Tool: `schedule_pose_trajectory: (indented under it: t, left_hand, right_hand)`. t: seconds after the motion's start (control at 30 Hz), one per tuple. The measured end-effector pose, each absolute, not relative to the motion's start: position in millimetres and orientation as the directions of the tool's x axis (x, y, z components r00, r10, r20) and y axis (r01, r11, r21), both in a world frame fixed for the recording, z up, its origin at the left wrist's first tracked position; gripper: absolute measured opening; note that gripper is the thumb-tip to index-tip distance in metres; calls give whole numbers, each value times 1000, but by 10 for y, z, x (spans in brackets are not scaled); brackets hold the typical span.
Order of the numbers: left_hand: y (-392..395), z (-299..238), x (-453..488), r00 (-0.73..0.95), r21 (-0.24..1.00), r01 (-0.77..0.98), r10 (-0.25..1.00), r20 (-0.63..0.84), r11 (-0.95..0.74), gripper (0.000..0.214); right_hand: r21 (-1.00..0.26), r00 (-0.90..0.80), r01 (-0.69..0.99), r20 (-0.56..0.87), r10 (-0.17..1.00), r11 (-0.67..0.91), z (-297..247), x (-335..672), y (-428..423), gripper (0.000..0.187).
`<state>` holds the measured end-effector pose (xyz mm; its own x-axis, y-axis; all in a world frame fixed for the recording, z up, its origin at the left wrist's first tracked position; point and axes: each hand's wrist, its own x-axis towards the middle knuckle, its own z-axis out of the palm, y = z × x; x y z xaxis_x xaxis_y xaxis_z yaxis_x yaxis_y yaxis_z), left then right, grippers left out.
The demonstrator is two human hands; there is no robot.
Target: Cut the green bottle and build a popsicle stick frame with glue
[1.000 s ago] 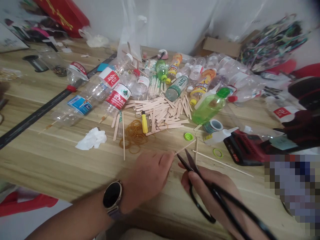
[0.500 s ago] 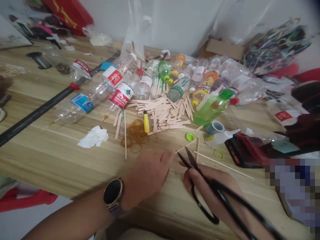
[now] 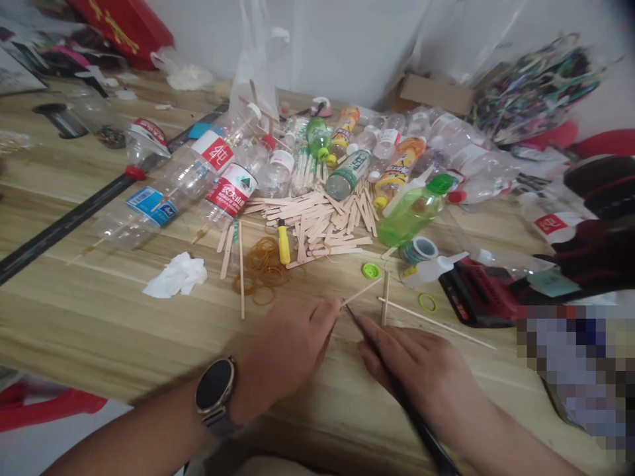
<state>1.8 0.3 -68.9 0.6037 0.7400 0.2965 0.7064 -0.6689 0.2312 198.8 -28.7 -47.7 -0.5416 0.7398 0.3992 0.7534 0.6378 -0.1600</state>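
Note:
My left hand (image 3: 300,340), with a watch on its wrist, pinches a thin wooden stick (image 3: 362,291) that points up to the right. In my right hand (image 3: 426,367) is a pair of scissors (image 3: 419,426) with long dark handles, seen nearly edge-on. Their tips lie at the stick, close beside my left fingertips; whether the blades are closed on it I cannot tell. Just past my right hand, a short stick (image 3: 385,297) and a longer thin skewer (image 3: 441,324) rest on the table. A green bottle cap (image 3: 370,270) lies beyond them.
Flat craft sticks (image 3: 322,228) are heaped mid-table, with a yellow-handled screwdriver (image 3: 283,243) and rubber bands (image 3: 265,264) in front. Plastic bottles (image 3: 407,211) stand and lie behind. Crumpled tissue (image 3: 176,274) is at left, a red-and-black power tool (image 3: 479,291) at right.
My right hand has turned the scissors from a flat, spread view to edge-on and brought their tips to the stick by my left fingers. The view has shifted slightly.

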Motion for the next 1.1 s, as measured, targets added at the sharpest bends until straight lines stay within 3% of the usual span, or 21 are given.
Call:
schedule_pose_trajectory:
  t: [0.07,0.1,0.17,0.23,0.27,0.33,0.47,0.5,0.57,0.63,0.73,0.87,0.97,1.03,1.1]
  left_hand:
    - [3,-683,21,595,228,713,745,302,-663,26]
    - [1,-684,22,597,227,710,740,309,-667,26]
    - [-4,-696,19,603,232,690,722,340,-686,27]
    - [-5,-722,12,604,252,669,709,363,-699,26]
    - [-4,-736,8,605,264,660,706,368,-703,25]
    - [2,-758,3,601,287,655,712,364,-699,25]
    - [6,-759,22,564,338,686,764,313,-645,30]
    - [4,-753,30,559,340,693,771,304,-636,30]
    - [1,-742,41,563,314,702,768,306,-640,30]
    - [0,-736,42,582,270,700,747,322,-661,30]
    - [4,-742,33,604,247,681,719,344,-690,30]
    - [-3,-743,28,570,291,715,771,285,-636,30]
    - [-8,-718,28,582,294,733,789,196,-613,30]
    - [0,-700,28,605,294,716,773,194,-634,30]
    - [19,-689,32,601,333,679,756,260,-655,31]
  right_hand:
    - [26,-657,697,424,623,717,-468,2059,-250,34]
    - [20,-659,691,427,619,722,-456,2063,-250,32]
    - [-155,-563,720,439,700,676,-421,2000,-283,32]
    - [-459,-358,742,345,868,488,-392,1897,-328,44]
    - [-520,-318,736,298,900,433,-389,1860,-340,47]
    - [-463,-355,740,346,868,487,-416,1859,-326,46]
    - [-58,-629,697,430,648,715,-507,2060,-225,33]
    - [-26,-647,687,433,627,727,-508,2092,-216,34]
    - [-95,-607,709,422,674,698,-474,2076,-234,35]
    - [-305,-470,760,350,810,573,-424,1978,-286,41]
    - [-430,-355,777,305,884,460,-418,1868,-347,52]
    - [-348,-433,768,337,836,537,-540,2022,-316,44]
    - [-238,-450,810,335,828,536,-576,2161,-293,50]
    - [-264,-423,815,337,841,516,-557,2160,-296,53]
    - [-367,-375,798,318,871,478,-528,2095,-304,56]
